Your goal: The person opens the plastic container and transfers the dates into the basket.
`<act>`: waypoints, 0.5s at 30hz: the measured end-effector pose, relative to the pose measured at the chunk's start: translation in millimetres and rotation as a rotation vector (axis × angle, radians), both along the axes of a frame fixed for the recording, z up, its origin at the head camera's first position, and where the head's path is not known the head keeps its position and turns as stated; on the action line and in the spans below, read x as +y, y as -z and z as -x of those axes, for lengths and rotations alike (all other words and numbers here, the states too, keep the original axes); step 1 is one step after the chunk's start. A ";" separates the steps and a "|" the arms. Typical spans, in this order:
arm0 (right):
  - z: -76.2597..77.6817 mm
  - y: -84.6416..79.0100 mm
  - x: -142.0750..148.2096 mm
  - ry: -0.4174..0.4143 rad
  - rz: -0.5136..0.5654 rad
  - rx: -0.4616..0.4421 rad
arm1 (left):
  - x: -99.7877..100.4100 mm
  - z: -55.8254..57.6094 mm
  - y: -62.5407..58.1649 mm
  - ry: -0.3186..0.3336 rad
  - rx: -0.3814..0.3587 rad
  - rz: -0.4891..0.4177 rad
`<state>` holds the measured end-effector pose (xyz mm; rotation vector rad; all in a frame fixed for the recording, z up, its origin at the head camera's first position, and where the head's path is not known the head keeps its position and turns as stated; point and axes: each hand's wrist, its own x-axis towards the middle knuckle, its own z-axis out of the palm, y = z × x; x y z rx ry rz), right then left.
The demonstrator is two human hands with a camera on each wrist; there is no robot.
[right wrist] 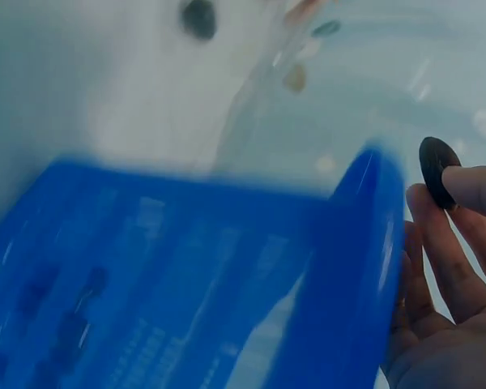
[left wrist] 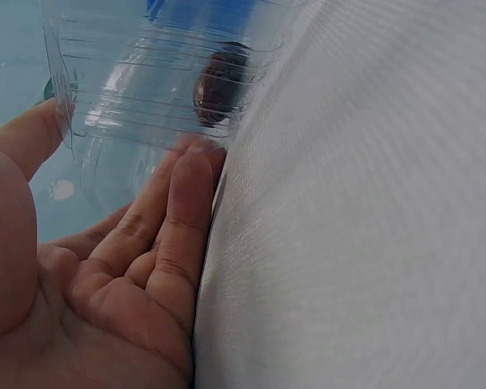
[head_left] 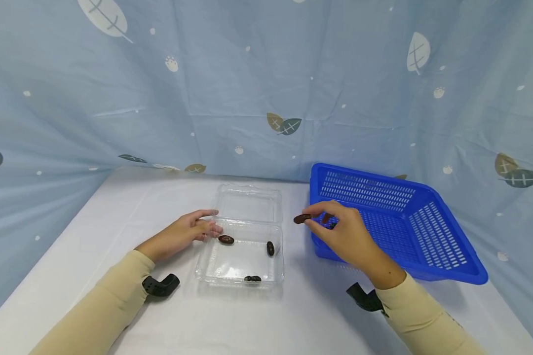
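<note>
Date (head_left: 302, 218) pinched between thumb and fingertips of the right hand (head_left: 344, 229), just beside the blue slotted basket's (head_left: 450, 224) left rim. I count three dates (head_left: 270, 248) in the open clear clamshell (head_left: 248, 261), near its left, right and near walls. Left hand (head_left: 186, 234), fingers loosely apart, touches the clamshell's left edge. Basket, toward the table's (head_left: 248, 325) right edge: dark pieces (right wrist: 71, 340), blurred.

No legible text, labels, brands, numbers or signs anywhere.
</note>
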<state>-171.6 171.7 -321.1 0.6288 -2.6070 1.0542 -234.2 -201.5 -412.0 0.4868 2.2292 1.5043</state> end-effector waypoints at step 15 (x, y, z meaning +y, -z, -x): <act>20.0 7.3 95.1 0.202 -0.234 -0.113 | -1.5 -0.2 -0.7 -0.004 -0.018 -0.013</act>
